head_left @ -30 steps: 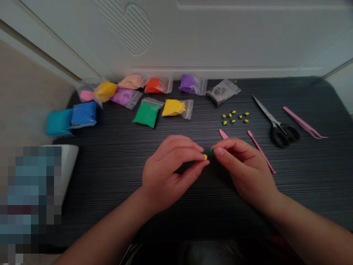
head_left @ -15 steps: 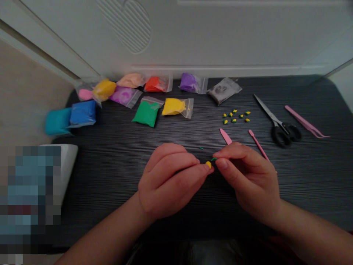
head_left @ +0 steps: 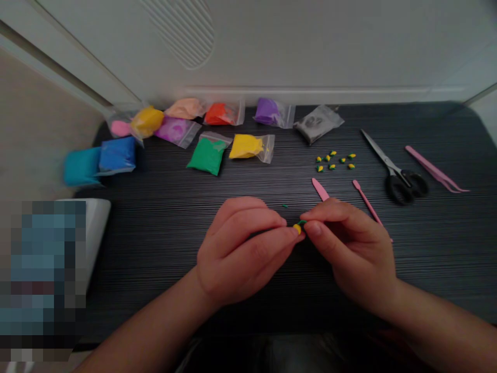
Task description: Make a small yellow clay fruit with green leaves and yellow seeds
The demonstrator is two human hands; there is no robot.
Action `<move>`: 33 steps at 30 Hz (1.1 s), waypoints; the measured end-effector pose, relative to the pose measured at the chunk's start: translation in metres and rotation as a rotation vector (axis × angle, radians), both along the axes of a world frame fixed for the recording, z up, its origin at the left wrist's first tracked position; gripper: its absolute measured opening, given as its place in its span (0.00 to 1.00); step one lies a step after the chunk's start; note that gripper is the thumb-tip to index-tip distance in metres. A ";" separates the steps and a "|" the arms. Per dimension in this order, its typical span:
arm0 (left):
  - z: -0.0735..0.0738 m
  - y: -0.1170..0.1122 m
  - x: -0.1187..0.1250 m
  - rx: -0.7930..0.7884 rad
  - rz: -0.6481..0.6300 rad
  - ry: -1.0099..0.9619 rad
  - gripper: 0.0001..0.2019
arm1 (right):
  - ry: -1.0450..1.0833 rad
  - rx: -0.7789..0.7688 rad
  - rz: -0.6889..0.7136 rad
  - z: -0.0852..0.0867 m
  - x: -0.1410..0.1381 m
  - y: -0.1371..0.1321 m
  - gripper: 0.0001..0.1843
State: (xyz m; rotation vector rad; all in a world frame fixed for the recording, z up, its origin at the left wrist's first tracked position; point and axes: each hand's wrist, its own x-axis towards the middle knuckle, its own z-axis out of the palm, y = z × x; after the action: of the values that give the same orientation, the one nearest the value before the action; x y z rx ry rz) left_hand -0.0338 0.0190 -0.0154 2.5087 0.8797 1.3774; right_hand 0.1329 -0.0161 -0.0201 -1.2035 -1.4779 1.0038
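Observation:
Between the thumb and fingers of my left hand (head_left: 244,251) is a small yellow clay ball (head_left: 297,228). My right hand (head_left: 351,248) pinches a thin green clay strip (head_left: 302,222), which meets the upper right side of the ball. A short green clay bit (head_left: 284,205) lies on the dark table (head_left: 163,233) just beyond my fingers. Several tiny yellow-and-green clay pieces (head_left: 332,167) are grouped farther back to the right. A pink flat modelling tool (head_left: 320,189) is partly hidden behind my right hand, with a slim pink tool (head_left: 367,201) beside it.
Black-handled scissors (head_left: 396,171) and pink tweezers (head_left: 433,168) lie on the right. Bags of green clay (head_left: 207,155), yellow clay (head_left: 245,146), purple clay (head_left: 267,112) and other colours line the back and left. A white panel (head_left: 310,46) rises behind the table.
My right fingers have brought the green strip against the yellow ball, and my hands are slightly closer together. The whole view has shifted a little.

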 end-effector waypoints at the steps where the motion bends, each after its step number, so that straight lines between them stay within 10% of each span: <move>1: 0.000 0.000 0.000 -0.002 -0.001 0.001 0.11 | 0.005 -0.003 0.000 0.000 0.000 0.000 0.07; 25: 0.003 0.003 0.000 -0.150 -0.094 -0.002 0.11 | 0.225 -0.189 0.067 0.000 -0.001 0.000 0.07; 33: -0.008 0.003 0.004 -0.621 -0.089 -0.366 0.11 | 0.518 -0.412 0.094 -0.003 0.000 0.005 0.06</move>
State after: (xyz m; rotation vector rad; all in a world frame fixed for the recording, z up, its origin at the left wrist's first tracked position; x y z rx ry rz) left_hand -0.0296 0.0220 -0.0230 1.7482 0.9224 1.2323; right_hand 0.1325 -0.0113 -0.0234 -1.0436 -0.9499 1.6002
